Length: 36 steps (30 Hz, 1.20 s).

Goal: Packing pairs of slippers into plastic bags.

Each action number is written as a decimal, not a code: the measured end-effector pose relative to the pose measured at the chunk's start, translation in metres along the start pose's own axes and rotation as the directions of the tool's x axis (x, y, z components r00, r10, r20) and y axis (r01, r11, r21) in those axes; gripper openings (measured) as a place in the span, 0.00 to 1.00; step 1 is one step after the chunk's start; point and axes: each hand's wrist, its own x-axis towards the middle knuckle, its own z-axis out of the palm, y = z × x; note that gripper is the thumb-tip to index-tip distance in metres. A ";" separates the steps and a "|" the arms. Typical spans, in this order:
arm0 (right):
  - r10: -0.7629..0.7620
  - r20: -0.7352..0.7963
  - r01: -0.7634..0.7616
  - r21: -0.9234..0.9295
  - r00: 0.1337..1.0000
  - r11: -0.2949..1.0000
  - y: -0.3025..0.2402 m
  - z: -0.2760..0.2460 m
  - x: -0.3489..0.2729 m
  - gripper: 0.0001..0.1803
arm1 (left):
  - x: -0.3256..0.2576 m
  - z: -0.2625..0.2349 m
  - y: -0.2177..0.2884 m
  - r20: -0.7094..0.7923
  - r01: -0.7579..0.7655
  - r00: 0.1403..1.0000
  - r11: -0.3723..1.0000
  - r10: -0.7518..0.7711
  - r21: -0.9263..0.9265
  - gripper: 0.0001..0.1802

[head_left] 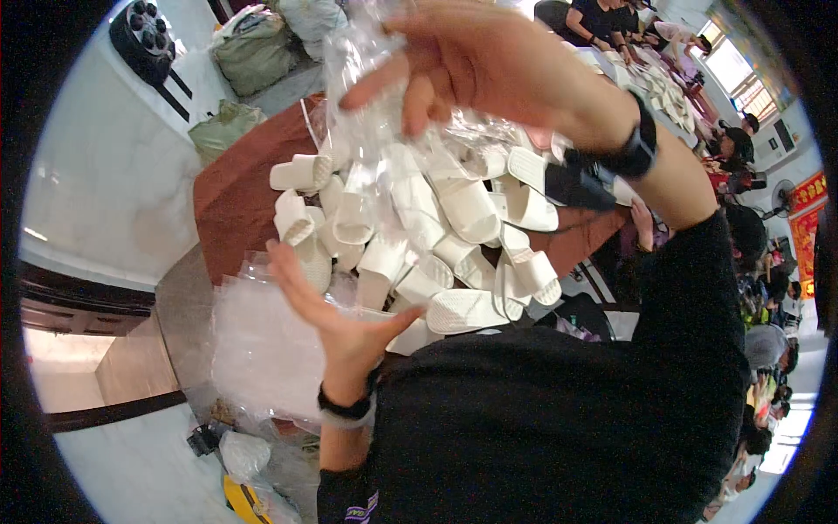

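Note:
White slide slippers lie heaped on a red-brown tabletop. My left hand is raised at the near left side of the heap, thumb and fingers spread, holding nothing. Beyond the heap my right hand, smeared by motion, has its fingers apart next to crumpled clear plastic bags. I see no slipper in it. More clear plastic covers some of the far slippers. Left of my left hand lies a stack of flat clear bags. Dark bands circle both wrists.
Stuffed sacks stand past the table's far left. At the upper right, other people work at another table bearing white slippers. More people line the right side. A yellow object lies at the lower left.

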 end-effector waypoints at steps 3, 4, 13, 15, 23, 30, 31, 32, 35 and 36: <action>-0.022 -0.103 0.049 0.260 0.994 0.964 0.013 0.021 -0.027 0.22 | 0.019 0.018 0.015 -0.148 -0.109 0.982 0.993 0.115 0.051 0.63; -0.066 -0.056 0.083 0.393 0.996 0.916 0.018 0.018 -0.035 0.19 | 0.021 0.023 0.018 -0.188 -0.151 0.962 0.961 0.197 0.231 0.52; 0.171 -0.034 -0.145 -0.703 0.985 0.696 0.068 -0.063 -0.162 0.27 | -0.005 -0.059 -0.045 -0.153 0.313 0.859 0.736 -0.489 -0.601 0.20; 0.214 -0.432 -0.481 -0.769 0.876 0.420 0.122 -0.105 -0.230 0.31 | -0.011 -0.088 -0.056 -0.196 0.455 0.724 0.672 -0.661 -0.585 0.23; 0.819 -0.519 -0.656 0.534 0.244 0.533 0.373 -0.073 -0.358 0.51 | -0.089 -0.175 -0.120 -0.306 0.444 0.414 0.484 -0.857 -0.754 0.25; 0.795 -0.390 -0.125 0.860 0.465 0.496 0.437 -0.043 -0.326 0.29 | -0.107 -0.185 -0.114 -0.373 0.528 0.447 0.576 -0.813 -0.624 0.28; 0.800 -0.331 -0.097 0.897 0.500 0.431 0.425 -0.041 -0.321 0.27 | -0.110 -0.189 -0.113 -0.389 0.525 0.441 0.584 -0.809 -0.619 0.28; 0.829 -0.355 -0.180 0.867 0.432 0.465 0.401 -0.037 -0.310 0.24 | -0.116 -0.194 -0.114 -0.420 0.535 0.425 0.596 -0.802 -0.598 0.28; 0.812 -0.314 -0.361 0.775 0.493 0.519 0.424 -0.036 -0.325 0.27 | -0.140 -0.207 -0.118 -0.467 0.490 0.429 0.634 -0.773 -0.599 0.29; 0.836 -0.293 -0.373 0.791 0.465 0.485 0.423 -0.032 -0.328 0.26 | -0.150 -0.215 -0.124 -0.481 0.490 0.414 0.634 -0.773 -0.598 0.28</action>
